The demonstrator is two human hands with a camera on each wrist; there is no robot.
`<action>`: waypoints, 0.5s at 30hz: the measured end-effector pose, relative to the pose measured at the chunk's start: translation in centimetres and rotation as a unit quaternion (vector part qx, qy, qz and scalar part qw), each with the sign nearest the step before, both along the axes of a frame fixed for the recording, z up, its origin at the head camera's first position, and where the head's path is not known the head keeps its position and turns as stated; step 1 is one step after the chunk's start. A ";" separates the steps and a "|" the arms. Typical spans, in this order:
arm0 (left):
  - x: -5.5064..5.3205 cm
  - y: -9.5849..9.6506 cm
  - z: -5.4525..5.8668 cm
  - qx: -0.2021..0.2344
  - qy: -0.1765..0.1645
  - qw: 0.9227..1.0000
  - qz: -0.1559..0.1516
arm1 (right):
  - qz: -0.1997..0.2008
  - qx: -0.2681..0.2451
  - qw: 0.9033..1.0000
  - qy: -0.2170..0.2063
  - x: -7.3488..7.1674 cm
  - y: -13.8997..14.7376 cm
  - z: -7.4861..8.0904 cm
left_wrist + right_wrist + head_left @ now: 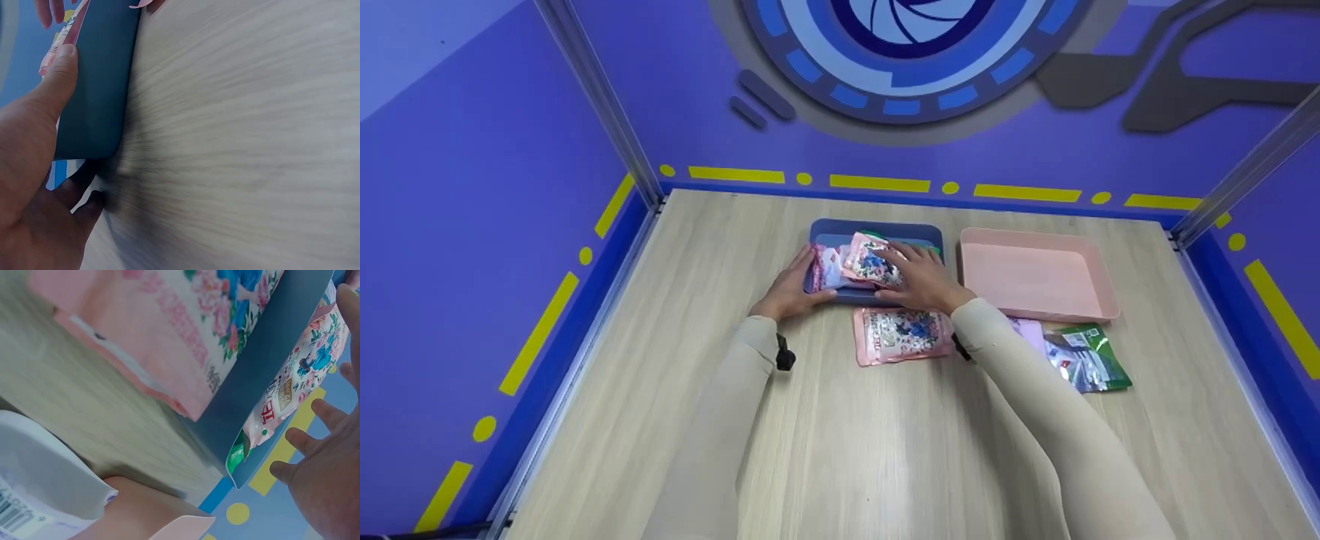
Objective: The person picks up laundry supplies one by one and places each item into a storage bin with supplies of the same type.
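Bench (pixel 825 457): blue tray (pixel 847 226) near far edge. Left hand (pixel 789 294) at tray's near left corner, thumb spread from fingers. Right hand (pixel 924 279) reaches over near edge, fingers spread; floral pouch (pixel 867 262) inside, just under fingertips, contact hard to judge from here.

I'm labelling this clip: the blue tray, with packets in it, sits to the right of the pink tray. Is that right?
The side is wrong. The head view shows the blue tray, with packets in it, to the left of the pink tray.
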State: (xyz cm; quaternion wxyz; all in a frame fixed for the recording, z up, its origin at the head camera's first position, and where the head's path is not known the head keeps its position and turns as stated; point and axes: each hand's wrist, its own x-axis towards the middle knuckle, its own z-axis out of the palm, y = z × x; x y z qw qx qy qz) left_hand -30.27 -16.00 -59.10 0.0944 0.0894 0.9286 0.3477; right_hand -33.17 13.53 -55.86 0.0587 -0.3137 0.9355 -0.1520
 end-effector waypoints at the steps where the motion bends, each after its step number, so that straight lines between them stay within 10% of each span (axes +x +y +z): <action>1: 0.0 0.0 0.0 -0.001 0.000 1.000 0.000 | 0.002 -0.002 1.000 0.002 0.1 0.1 -0.1; 15: 0.0 0.1 0.0 0.002 -0.009 1.000 0.004 | 0.019 -0.029 0.999 0.003 0.9 0.7 -0.3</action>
